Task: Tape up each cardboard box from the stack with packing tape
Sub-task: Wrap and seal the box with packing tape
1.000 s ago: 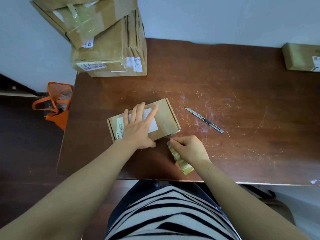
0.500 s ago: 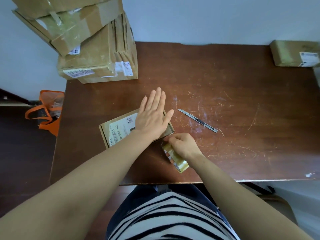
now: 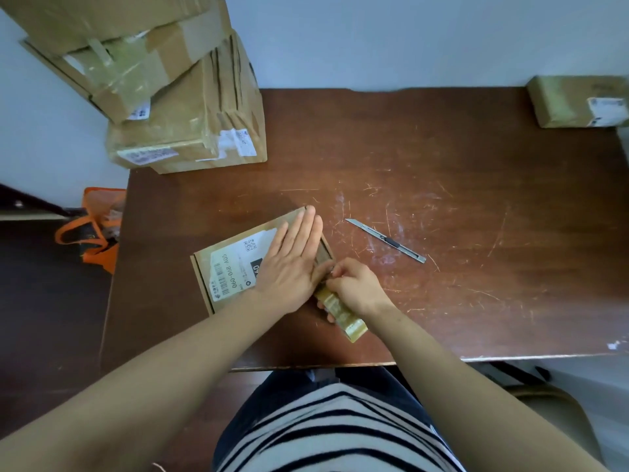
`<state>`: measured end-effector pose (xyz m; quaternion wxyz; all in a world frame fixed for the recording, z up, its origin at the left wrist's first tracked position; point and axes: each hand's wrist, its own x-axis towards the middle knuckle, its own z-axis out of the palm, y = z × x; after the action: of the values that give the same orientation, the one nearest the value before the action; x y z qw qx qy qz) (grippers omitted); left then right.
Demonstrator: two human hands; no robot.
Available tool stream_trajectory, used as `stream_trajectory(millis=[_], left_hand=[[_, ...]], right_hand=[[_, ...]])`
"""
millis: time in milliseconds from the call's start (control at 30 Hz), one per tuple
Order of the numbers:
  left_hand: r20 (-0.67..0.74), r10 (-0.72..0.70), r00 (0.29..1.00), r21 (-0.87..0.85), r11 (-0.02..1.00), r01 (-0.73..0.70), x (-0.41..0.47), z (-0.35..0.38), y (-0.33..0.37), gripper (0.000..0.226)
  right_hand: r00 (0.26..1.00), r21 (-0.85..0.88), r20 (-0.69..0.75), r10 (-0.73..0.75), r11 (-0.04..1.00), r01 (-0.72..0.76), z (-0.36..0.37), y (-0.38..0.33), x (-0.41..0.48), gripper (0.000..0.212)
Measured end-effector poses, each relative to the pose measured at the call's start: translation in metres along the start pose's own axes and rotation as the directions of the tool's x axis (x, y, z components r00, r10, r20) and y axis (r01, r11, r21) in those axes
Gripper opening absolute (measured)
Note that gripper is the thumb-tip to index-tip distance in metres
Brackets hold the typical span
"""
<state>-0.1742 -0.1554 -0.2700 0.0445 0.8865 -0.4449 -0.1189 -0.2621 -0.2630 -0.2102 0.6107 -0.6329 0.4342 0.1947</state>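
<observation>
Scratched brown desk (image 3: 459, 172) against a pale wall: your left grip (image 3: 292, 264) lies flat, fingers straight and pressed together, on the right part of the box (image 3: 226, 264), which sits near the desk's front edge. Your right grip (image 3: 355, 287) is curled round the tape roll (image 3: 345, 316) at the box's near right corner, touching your left thumb. A knife (image 3: 386, 240) lies to the right, apart from both. The stack (image 3: 183, 107) stands at the far left corner and a second box (image 3: 575, 102) at the far right. An orange bag (image 3: 97, 233) sits on the floor to the left.
</observation>
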Motion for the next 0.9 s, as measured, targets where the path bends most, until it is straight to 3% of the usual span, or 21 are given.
stream_trajectory(millis=[233,400,500,600,667,733,800,833,900], left_hand=[[0.02,-0.089,0.996,0.035,0.996,0.088,-0.001,-0.006,-0.011,0.09],[0.329,-0.066,0.942,-0.084,0.992,0.099,-0.005,-0.031,-0.029,0.119],[0.395,-0.143,0.907,0.095,0.989,0.114,-0.015,-0.038,-0.05,0.142],[0.369,-0.169,0.914,0.078,0.985,0.151,-0.02,-0.039,-0.045,0.138],[0.441,-0.134,0.888,-0.02,0.987,0.159,-0.016,-0.05,-0.045,0.132],[0.622,-0.055,0.781,-0.247,0.933,0.262,-0.012,-0.068,-0.053,0.124],[0.73,0.059,0.681,-0.448,0.794,0.412,-0.011,-0.084,-0.063,0.115],[0.725,0.085,0.684,-0.483,0.77,0.417,-0.011,-0.09,-0.065,0.109],[0.635,0.067,0.77,-0.513,0.781,0.356,-0.012,-0.099,-0.06,0.091]], right_hand=[[1.0,-0.039,0.006,-0.016,0.999,0.016,0.001,-0.002,0.0,0.016],[1.0,-0.06,-0.007,-0.017,0.998,0.017,0.002,-0.001,-0.001,0.013],[1.0,-0.059,0.003,-0.022,0.998,0.022,-0.002,-0.003,-0.007,0.009],[0.998,-0.002,-0.001,-0.059,0.998,0.059,-0.009,-0.01,-0.022,0.009],[0.995,0.096,0.031,-0.094,0.991,0.091,-0.017,-0.017,-0.037,0.011],[0.985,0.193,0.048,-0.166,0.969,0.154,-0.025,-0.027,-0.052,0.013],[0.97,0.231,0.033,-0.24,0.946,0.227,-0.03,-0.04,-0.06,0.014],[0.963,0.228,0.028,-0.266,0.94,0.253,-0.029,-0.048,-0.062,0.014],[0.954,0.238,0.037,-0.298,0.93,0.281,-0.024,-0.063,-0.061,0.012]])
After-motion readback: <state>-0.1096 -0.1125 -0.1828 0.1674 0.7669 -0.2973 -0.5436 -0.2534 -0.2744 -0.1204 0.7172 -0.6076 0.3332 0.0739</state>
